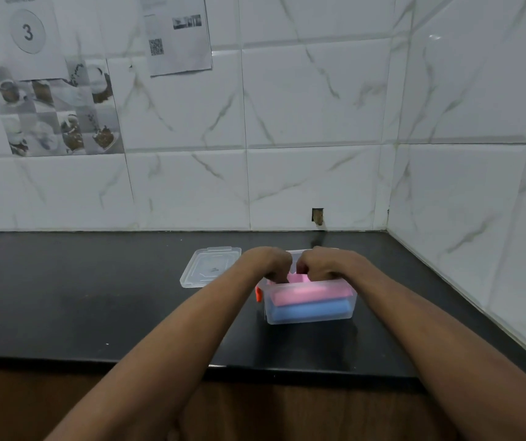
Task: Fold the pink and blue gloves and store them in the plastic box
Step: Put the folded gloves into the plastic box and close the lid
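A clear plastic box [311, 316] stands on the black counter. Through its front wall a folded blue glove [309, 310] lies at the bottom and a folded pink glove [311, 294] rests on top of it. My left hand [269, 262] and my right hand [322, 261] are both curled over the box's far side, fingers reaching down inside and pressing on pink glove material [296, 277]. The fingertips are hidden inside the box.
The box's clear lid [209, 270] lies flat on the counter just left of the box. An orange clip [258, 294] shows on the box's left side. Tiled walls close the back and right of the black counter [96, 297].
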`<state>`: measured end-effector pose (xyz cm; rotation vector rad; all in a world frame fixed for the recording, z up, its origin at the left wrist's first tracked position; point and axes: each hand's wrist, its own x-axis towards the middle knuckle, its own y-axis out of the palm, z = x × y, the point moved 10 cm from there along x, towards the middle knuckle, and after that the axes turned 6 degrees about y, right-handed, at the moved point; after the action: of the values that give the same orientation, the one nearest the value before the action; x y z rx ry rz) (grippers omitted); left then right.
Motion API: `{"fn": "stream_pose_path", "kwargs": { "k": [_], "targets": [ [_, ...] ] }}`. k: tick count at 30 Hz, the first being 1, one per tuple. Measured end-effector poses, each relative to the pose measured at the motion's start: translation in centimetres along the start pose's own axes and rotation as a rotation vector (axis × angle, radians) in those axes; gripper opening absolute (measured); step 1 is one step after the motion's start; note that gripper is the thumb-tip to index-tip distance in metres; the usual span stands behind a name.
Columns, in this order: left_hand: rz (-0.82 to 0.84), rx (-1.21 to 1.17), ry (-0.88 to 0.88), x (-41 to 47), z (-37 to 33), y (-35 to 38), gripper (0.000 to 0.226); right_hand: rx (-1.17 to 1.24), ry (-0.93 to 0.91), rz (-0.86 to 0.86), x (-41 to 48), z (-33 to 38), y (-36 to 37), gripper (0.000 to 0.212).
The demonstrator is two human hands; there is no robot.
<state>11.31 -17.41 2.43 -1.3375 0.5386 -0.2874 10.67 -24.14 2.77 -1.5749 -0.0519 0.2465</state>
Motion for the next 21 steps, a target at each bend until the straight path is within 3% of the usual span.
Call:
{"fn": "stream_pose_path", "kwargs": {
  "k": [2,6,11,16,21],
  "targets": [
    [-0.109,0.006,0.020,-0.3,-0.3,-1.2,0.025,0.063,-0.019,-0.038,-0.3,-0.4,-0.3,0.046],
    [-0.335,-0.006,0.018,-0.7,0.2,-3.5,0.019,0.202,-0.042,-0.277,-1.7,-1.8,-2.9,0.033],
    [-0.324,-0.038,0.024,-0.1,-0.3,-2.0,0.025,0.132,-0.067,-0.199,-2.0,-2.3,-2.0,0.027],
    [-0.333,0.006,-0.001,0.4,-0.9,-1.4,0.027,0.169,-0.048,-0.390,-2.6,-2.2,-3.4,0.022],
    [-0.379,0.043,-0.007,0.2,-0.1,-1.9,0.023,0.290,-0.104,-0.339,-3.8,-2.5,-3.9,0.015]
  ]
}}
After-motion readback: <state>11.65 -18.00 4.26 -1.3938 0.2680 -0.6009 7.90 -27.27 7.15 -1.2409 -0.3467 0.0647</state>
